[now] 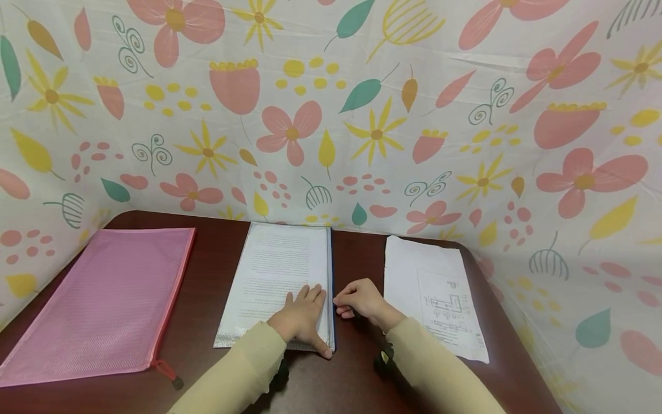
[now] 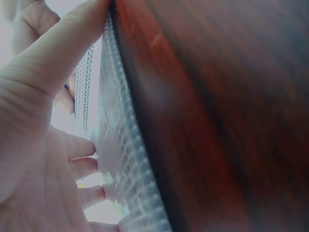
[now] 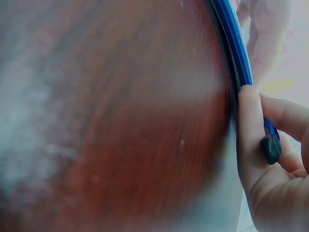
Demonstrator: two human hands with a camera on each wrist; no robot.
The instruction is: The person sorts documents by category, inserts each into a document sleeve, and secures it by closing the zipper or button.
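A clear mesh zip pouch (image 1: 274, 259) with printed pages inside lies on the dark wooden table, its blue zipper edge on the right. My left hand (image 1: 302, 319) rests spread over the lower right part of the pouch, thumb at the near edge. In the left wrist view, straight fingers of the left hand (image 2: 38, 159) lie along the mesh surface (image 2: 116, 125). Beside the zipper edge, my right hand (image 1: 364, 302) pinches the zipper pull. Seen from the right wrist, its blue cord with a dark tip (image 3: 271, 149) hangs among the fingers, close to the blue zipper (image 3: 236, 43).
A pink mesh zip pouch (image 1: 114, 299) lies on the left, with a red cord pull (image 1: 166, 371) at its near corner. White sheets with a printed diagram (image 1: 439, 299) lie on the right. A flower-patterned curtain (image 1: 331, 115) hangs behind the table (image 1: 212, 276).
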